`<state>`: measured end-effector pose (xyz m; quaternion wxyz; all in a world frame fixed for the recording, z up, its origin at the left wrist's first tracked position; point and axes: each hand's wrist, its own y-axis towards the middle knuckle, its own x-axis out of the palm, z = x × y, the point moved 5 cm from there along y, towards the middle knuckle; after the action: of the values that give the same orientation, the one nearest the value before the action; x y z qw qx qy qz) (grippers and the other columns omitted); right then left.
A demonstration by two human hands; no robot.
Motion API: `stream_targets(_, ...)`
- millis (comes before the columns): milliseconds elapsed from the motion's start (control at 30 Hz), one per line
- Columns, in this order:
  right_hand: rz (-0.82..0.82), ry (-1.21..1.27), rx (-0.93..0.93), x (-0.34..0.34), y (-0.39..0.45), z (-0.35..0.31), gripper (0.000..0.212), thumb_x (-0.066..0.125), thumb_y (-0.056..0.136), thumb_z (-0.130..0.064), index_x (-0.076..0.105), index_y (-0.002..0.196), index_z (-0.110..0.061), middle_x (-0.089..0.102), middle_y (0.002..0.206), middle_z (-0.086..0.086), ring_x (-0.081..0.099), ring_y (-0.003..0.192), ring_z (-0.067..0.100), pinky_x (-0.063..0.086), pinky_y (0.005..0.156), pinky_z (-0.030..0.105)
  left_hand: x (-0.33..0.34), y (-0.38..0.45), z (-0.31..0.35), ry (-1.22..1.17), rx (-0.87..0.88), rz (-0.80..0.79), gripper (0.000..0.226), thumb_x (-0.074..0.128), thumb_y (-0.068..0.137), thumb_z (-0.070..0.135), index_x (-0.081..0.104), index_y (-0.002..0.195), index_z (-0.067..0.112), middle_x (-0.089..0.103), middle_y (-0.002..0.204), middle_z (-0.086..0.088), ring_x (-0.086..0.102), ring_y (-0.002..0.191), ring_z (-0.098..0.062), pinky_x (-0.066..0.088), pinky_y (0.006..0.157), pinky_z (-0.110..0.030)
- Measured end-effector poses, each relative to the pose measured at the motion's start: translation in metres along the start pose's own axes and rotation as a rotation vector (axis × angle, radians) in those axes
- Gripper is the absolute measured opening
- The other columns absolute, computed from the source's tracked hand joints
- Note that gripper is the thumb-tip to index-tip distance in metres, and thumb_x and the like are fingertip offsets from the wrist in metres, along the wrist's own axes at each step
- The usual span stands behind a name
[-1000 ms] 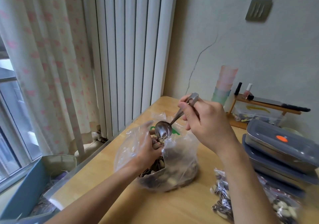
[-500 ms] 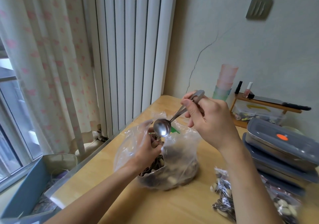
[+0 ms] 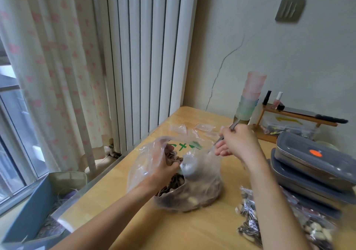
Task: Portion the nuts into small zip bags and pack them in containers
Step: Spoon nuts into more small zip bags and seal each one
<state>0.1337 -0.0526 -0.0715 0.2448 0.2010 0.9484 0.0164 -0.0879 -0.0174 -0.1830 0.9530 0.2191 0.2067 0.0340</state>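
At the centre of the wooden table [image 3: 134,217] sits a large clear plastic bag [image 3: 200,190], its lower half filled with mixed nuts [image 3: 185,199] and seeds. The left hand [image 3: 163,165], reaching in from seven o'clock, is wrapped in the bag's loose film and grips a small bag [image 3: 174,158] at the opening; the fingers are curled around it, and seeds show inside it just above the knuckles. The right hand [image 3: 238,143], at one o'clock of the big bag, pinches the handle of a metal spoon [image 3: 225,134] between thumb and curled fingers; the handle tip points up toward the wall, while the bowl end angles down to the bag mouth and is blurred behind the plastic, so its contents cannot be told. Green printing [image 3: 190,146] marks the far side of the bag. At four o'clock of the bag lie filled zip bags [image 3: 248,222] of seeds and nuts. At three o'clock stand two stacked grey lidded containers [image 3: 316,165], the top lid bearing an orange spot. Behind them at one o'clock is a stack of pink and green cups [image 3: 250,95] beside a small wooden rack [image 3: 296,114]. A white radiator [image 3: 146,53] fills twelve o'clock, a curtain [image 3: 50,61] ten o'clock.
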Motion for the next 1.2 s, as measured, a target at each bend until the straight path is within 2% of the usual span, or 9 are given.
stream_targets(133, -0.179, 0.095, 0.246, 0.021, 0.017, 0.038, 0.024, 0.052, 0.105, -0.018, 0.064, 0.096, 0.000, 0.069, 0.063, 0.010, 0.059, 0.043, 0.019, 0.039, 0.039, 0.020, -0.004, 0.001, -0.001, 0.001, 0.042, 0.069, 0.051, 0.077, 0.076, -0.001, 0.056, 0.117, 0.019, 0.048, 0.106, 0.035, 0.056, 0.098, -0.002, 0.045, 0.080, -0.010)
stream_targets(233, -0.247, 0.004, 0.307, 0.027, 0.022, 0.058, 0.028, 0.061, 0.103, -0.028, 0.065, 0.087, -0.006, 0.060, 0.064, 0.004, 0.044, 0.040, 0.012, 0.028, 0.036, 0.018, -0.006, -0.001, 0.008, -0.072, 0.025, 0.067, 0.051, 0.073, 0.078, -0.001, 0.055, 0.119, 0.023, 0.056, 0.095, 0.018, 0.060, 0.088, -0.008, 0.049, 0.076, -0.018)
stream_targets(433, -0.186, -0.496, 0.203, 0.019, 0.018, 0.053, 0.039, 0.058, 0.096, -0.056, 0.065, 0.113, -0.022, 0.055, 0.038, -0.012, 0.048, 0.047, 0.013, 0.047, 0.056, 0.026, -0.004, 0.001, 0.010, -0.079, -0.008, 0.107, 0.023, 0.058, 0.067, 0.019, 0.053, 0.086, 0.030, 0.056, 0.077, 0.011, 0.057, 0.068, -0.021, 0.050, 0.066, -0.037)
stream_targets(500, -0.154, -0.614, 0.158, 0.019, 0.017, 0.048, 0.042, 0.058, 0.092, -0.059, 0.064, 0.116, -0.025, 0.066, 0.049, -0.015, 0.058, 0.065, 0.014, 0.055, 0.071, 0.031, 0.001, 0.001, 0.001, -0.030, -0.068, 0.075, 0.013, 0.060, 0.067, 0.028, 0.053, 0.076, 0.034, 0.057, 0.071, 0.010, 0.058, 0.069, -0.022, 0.051, 0.069, -0.042)
stream_targets(633, -0.114, -0.819, 0.201, 0.019, 0.004, 0.032, 0.049, 0.068, 0.087, -0.054, 0.064, 0.128, -0.028, 0.077, 0.098, -0.002, 0.067, 0.098, 0.023, 0.038, 0.058, 0.029, 0.006, 0.000, -0.009, -0.017, -0.119, 0.028, 0.010, 0.064, 0.060, 0.041, 0.057, 0.062, 0.035, 0.058, 0.064, 0.013, 0.059, 0.064, -0.012, 0.053, 0.064, -0.040)
stream_targets(733, -0.077, -0.911, 0.097, 0.022, -0.012, 0.006, 0.048, 0.074, 0.092, -0.047, 0.064, 0.131, -0.021, 0.067, 0.125, 0.007, 0.064, 0.115, 0.030, 0.042, 0.072, 0.033, -0.003, -0.007, 0.010, -0.015, -0.146, 0.028, 0.009, 0.065, 0.059, 0.033, 0.059, 0.060, 0.026, 0.063, 0.069, 0.010, 0.059, 0.067, -0.009, 0.042, 0.065, -0.024)
stream_targets(900, -0.376, -0.597, -0.336, 0.062, -0.032, -0.023, 0.019, 0.069, 0.097, -0.033, 0.065, 0.080, -0.026, 0.063, 0.082, -0.008, 0.062, 0.080, 0.012, 0.043, 0.067, 0.030, 0.005, -0.009, 0.014, -0.083, -0.197, -0.013, 0.019, 0.073, 0.081, -0.004, 0.058, 0.079, 0.006, 0.051, 0.073, 0.002, 0.054, 0.066, -0.002, 0.040, 0.060, -0.010)
stream_targets(1000, -0.550, -0.569, -0.439, 0.088, -0.042, -0.022, 0.029, 0.055, 0.102, -0.013, 0.076, 0.104, -0.032, 0.064, 0.103, -0.008, 0.062, 0.094, 0.011, 0.045, 0.075, 0.021, 0.008, -0.010, 0.016, -0.099, -0.221, -0.100, 0.029, 0.072, 0.087, -0.002, 0.056, 0.067, 0.013, 0.049, 0.063, 0.005, 0.054, 0.054, 0.003, 0.042, 0.056, -0.013)
stream_targets(1200, -0.550, -0.762, -0.414, 0.093, -0.035, -0.005, 0.041, 0.049, 0.101, -0.008, 0.070, 0.117, -0.040, 0.045, 0.109, -0.006, 0.056, 0.105, 0.022, 0.052, 0.094, 0.046, 0.002, -0.012, 0.032, -0.092, -0.125, -0.169, 0.045, 0.057, 0.087, -0.021, 0.046, 0.073, 0.020, 0.051, 0.058, 0.001, 0.047, 0.051, -0.009, 0.039, 0.049, -0.012)
